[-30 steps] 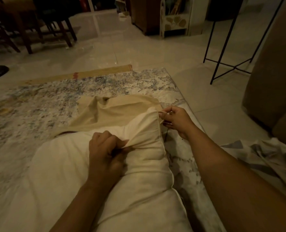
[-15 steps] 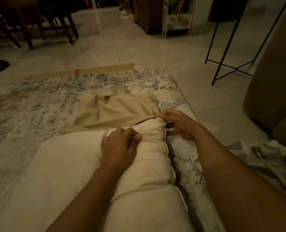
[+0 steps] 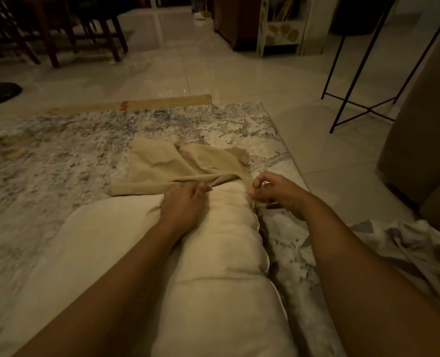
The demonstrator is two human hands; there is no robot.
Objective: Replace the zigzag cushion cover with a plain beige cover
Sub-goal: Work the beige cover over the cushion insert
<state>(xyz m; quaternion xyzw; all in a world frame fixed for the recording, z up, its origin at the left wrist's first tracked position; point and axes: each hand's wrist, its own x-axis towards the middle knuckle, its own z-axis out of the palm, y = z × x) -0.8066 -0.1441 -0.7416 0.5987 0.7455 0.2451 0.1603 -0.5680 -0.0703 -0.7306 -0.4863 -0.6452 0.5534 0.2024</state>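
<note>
Head cam | your left hand [image 3: 184,204] pinches beige cover [image 3: 177,163] edge at white cushion insert [image 3: 213,266] far end | your right hand [image 3: 274,193] pinches cover at insert's right corner | insert lies on patterned rug [image 3: 59,150]

Rumpled beige cover [image 3: 183,163] at the far end of the cream cushion [image 3: 221,279], flat on the mottled rug [image 3: 59,150]

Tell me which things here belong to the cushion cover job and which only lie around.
Job: beige cover, white cushion, patterned cover, left hand and right hand gripping the beige cover.
Lying about: rug, black metal stand, chairs.
</note>
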